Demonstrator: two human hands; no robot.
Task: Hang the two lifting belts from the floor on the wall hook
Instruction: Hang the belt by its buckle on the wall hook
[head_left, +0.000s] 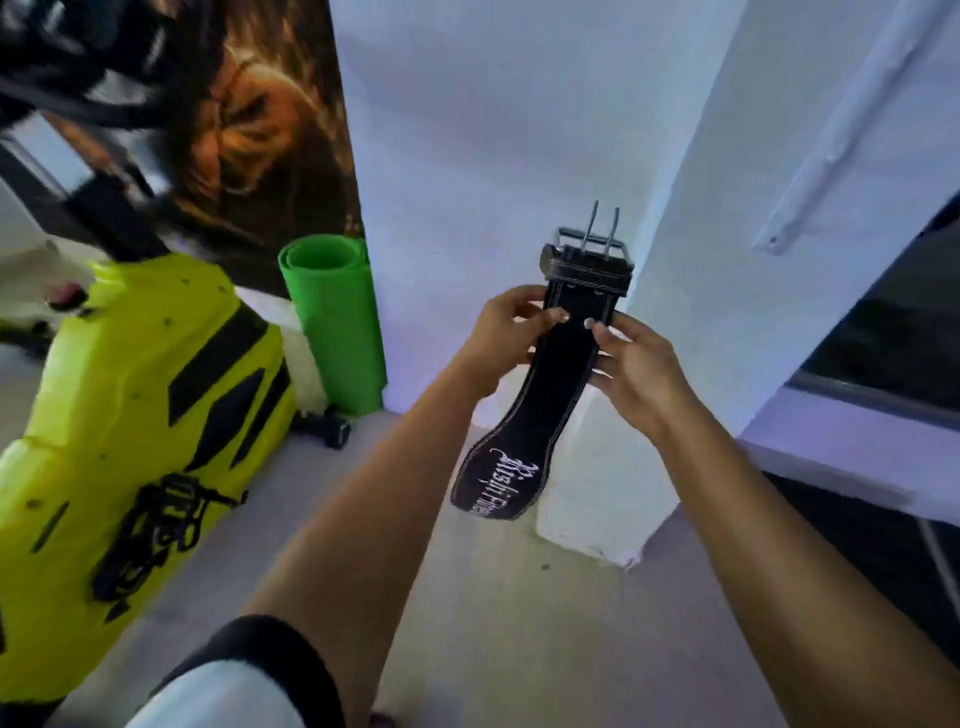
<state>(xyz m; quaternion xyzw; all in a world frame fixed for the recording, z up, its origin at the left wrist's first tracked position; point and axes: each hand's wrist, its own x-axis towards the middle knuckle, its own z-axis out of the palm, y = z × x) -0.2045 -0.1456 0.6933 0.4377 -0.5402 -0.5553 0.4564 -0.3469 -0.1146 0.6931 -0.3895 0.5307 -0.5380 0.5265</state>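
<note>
Far left there's a big neon yellow machine housing (130, 415) with black stripes and some black lettering on it, leaning over a grey floor (467, 597), and above it some blurry dark equipment (78, 78) I can't really make out. Behind that is a brownish wall poster (270, 119), and next to it a rolled-up green mat (332, 317) standing upright against the white wall (467, 130), with a small black thing (324, 427) on the floor at its base, too blurry to identify. Moving to the middle, the left hand (511, 332) is gripping the left edge of a black lifting belt (545, 379), thumb laid across the front face and fingers wrapped behind. The belt is held up in the air in front of a white pillar corner (675, 286), buckle end up, with the metal buckle (592, 244) and its two prongs sticking upward. The wider padded part hangs down below the hands, and it has white script lettering I can only partly read. The right hand (636, 364) is clamped on the right edge of the same belt at about the same height, thumb on the front too. Off to the right there's a dark window or door opening (893, 332) with a pale ledge below it. No hook or second belt visible that I can spot.
</note>
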